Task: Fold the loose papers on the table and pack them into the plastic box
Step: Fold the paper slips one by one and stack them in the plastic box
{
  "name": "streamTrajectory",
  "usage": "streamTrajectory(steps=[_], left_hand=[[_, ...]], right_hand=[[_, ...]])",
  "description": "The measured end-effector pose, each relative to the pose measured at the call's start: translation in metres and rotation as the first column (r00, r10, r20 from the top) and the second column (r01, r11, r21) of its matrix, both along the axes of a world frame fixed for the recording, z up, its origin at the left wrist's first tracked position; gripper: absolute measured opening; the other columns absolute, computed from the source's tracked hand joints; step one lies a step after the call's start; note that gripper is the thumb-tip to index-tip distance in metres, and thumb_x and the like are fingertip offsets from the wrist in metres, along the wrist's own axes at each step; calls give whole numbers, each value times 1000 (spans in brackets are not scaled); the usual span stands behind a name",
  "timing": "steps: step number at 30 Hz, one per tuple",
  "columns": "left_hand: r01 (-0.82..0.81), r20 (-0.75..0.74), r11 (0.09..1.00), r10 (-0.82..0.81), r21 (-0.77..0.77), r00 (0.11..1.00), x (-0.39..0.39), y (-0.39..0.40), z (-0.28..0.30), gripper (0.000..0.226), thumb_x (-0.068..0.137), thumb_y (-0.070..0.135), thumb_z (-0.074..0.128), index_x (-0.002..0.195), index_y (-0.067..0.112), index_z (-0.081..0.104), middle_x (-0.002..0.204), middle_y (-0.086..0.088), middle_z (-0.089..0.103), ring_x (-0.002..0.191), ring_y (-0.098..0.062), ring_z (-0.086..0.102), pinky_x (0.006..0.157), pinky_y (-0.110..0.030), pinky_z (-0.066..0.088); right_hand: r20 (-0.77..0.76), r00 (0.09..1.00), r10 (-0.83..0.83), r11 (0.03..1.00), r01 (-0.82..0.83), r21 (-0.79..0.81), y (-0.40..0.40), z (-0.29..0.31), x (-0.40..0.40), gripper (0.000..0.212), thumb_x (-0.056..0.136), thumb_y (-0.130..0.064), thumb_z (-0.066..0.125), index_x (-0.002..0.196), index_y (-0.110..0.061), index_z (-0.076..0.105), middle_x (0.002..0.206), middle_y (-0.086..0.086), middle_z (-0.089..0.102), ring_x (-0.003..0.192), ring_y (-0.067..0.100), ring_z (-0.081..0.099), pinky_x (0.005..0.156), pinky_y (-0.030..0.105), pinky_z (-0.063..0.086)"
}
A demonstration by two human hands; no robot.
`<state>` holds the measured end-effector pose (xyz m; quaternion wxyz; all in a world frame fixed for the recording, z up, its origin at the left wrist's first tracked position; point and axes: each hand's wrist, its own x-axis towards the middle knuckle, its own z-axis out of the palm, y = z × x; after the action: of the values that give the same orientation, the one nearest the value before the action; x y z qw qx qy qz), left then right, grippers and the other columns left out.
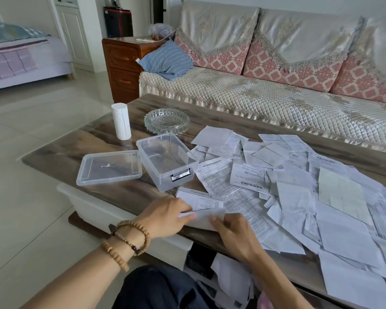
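Evidently I was mid-fold: my left hand (168, 216) and right hand (233, 234) both pinched one folded sheet (204, 216) at the bench's (60, 156) near edge, the next move being to crease it and drop it into the empty plastic box (167, 160) just beyond.

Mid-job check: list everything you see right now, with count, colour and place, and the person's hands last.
clear plastic box: one, transparent, open and empty, left of the papers.
clear plastic lid: one, transparent, flat on the table left of the box.
loose printed papers: many, white, spread over the table's right half.
cut-glass dish: one, clear, behind the box.
white paper roll: one, upright, left of the dish.
wood-grain table: one, brown.
quilted sofa: one, cream with pink cushions, behind the table.
blue striped pillow: one, on the sofa's left end.
wooden drawer cabinet: one, brown, left of the sofa.
folded white sheet: one, at the table's near edge.
left hand: holds the sheet; beaded bracelets on its wrist.
right hand: pinches the sheet.
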<state>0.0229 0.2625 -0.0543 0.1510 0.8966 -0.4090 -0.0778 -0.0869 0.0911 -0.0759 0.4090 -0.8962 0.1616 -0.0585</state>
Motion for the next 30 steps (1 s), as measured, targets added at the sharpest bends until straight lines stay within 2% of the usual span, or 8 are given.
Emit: streamTrajectory(steps=[3,6,9,12,16,19,23,30], left_hand=[[-100,-29,995,101,29,994,15,-22,4,51,94,46,54,55,17,39,54,4,40,56,-16,46,55,-28,33],[-222,-144,973,230,66,963,27,-38,-2,45,86,47,66,60,17,45,59,4,47,67,-21,54,58,-26,37],[-437,-286,898,404,-60,869,31,-39,-14,42,70,47,82,69,17,52,72,0,62,70,-18,59,54,-23,38],[-564,-305,805,499,-184,811,27,-36,-26,36,63,44,85,68,17,61,69,5,66,72,-17,64,58,-22,44],[-615,-219,759,576,-214,787,24,-39,-30,45,59,56,80,86,21,69,84,6,71,84,-21,66,68,-28,53],[-625,-138,752,610,-209,781,24,-42,-31,49,61,61,76,88,21,66,88,5,70,85,-23,64,67,-29,51],[-625,-34,749,634,-221,772,22,-40,-35,40,73,58,68,84,20,61,87,1,70,82,-24,64,66,-30,51],[-549,257,824,566,-139,784,16,-35,-36,42,90,63,49,98,23,59,84,0,69,77,-22,67,65,-31,54]], right_hand=[[-40,976,-214,977,214,-7,3,1,21,47,92,-31,58,54,-15,36,50,-4,38,54,18,39,53,29,31],[-95,941,-323,945,317,-78,-2,-7,37,37,87,-27,58,56,-15,40,55,1,43,63,27,45,58,31,31],[-168,927,-336,941,321,-109,-8,-14,46,28,83,-27,57,61,-18,43,61,2,47,66,27,49,52,27,29],[-203,920,-334,942,324,-86,-14,-17,51,24,81,-26,56,61,-18,45,62,3,50,62,25,52,46,22,27],[-237,917,-322,943,333,10,-19,-8,52,21,81,-16,56,61,-12,53,54,6,59,52,26,64,39,21,42],[-291,916,-277,945,314,90,-23,1,56,18,83,-8,55,65,-7,59,54,12,61,44,24,64,46,32,56],[-329,908,-260,937,320,142,-25,6,57,16,82,-5,57,74,4,67,54,15,63,35,19,58,44,29,54],[-324,899,-294,927,351,132,-25,3,61,14,77,-2,56,76,8,65,60,18,66,41,23,62,44,34,57]])
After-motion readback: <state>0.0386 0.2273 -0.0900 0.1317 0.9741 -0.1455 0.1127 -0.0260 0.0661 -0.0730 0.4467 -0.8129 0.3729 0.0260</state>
